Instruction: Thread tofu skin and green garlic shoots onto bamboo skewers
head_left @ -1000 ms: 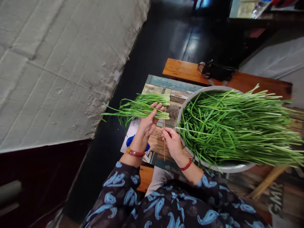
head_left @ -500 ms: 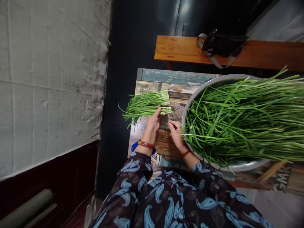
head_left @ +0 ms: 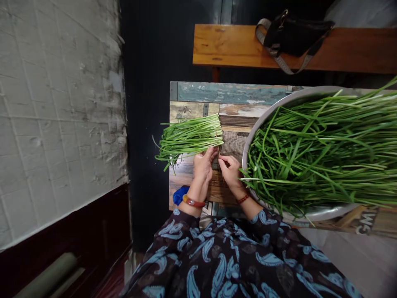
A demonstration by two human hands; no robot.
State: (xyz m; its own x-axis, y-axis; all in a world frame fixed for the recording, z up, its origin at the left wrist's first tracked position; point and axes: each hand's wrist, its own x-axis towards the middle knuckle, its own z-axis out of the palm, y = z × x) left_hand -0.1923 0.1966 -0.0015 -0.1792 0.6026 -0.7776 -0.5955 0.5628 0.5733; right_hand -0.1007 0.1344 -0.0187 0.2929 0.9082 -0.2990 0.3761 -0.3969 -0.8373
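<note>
Table [head_left: 229, 93]: planked top, mixed wood patches, carries everything being worked on
Basin [head_left: 328, 213]: metal, round, on the table to the person's right, right hand just beside its rim
Greens [head_left: 325, 153]: heaped in the basin, stem ends running out over the far right side, a few blades hanging past the near rim
Bench [head_left: 226, 45]: orange wood, beyond the table's far edge
Bag [head_left: 297, 35]: black, lying on the bench, strap drooping over its near edge
Bunch [head_left: 192, 134]: long green stalks flat on the table, left of the basin, pale cut ends lined up facing right, leaf tips reaching past the table's left edge
Left hand [head_left: 203, 165]: forearm up from below, leaning slightly right, hand at the bunch's lower edge near the cut ends, thumb uppermost, fingers bent toward the right hand; can't tell if it grips anything
Right hand [head_left: 230, 170]: forearm angled up and left, fingers curled, thumb and forefinger in a narrow pinch on the string, tips close to the left hand's
Cloth [head_left: 180, 194]: blue, crumpled, left of the left wrist
Bangle [head_left: 194, 202]: reddish, left wrist
Bracelet [head_left: 242, 199]: red, right wrist
String [head_left: 218, 152]: thin, brown, between both hands, just below the cut ends
</note>
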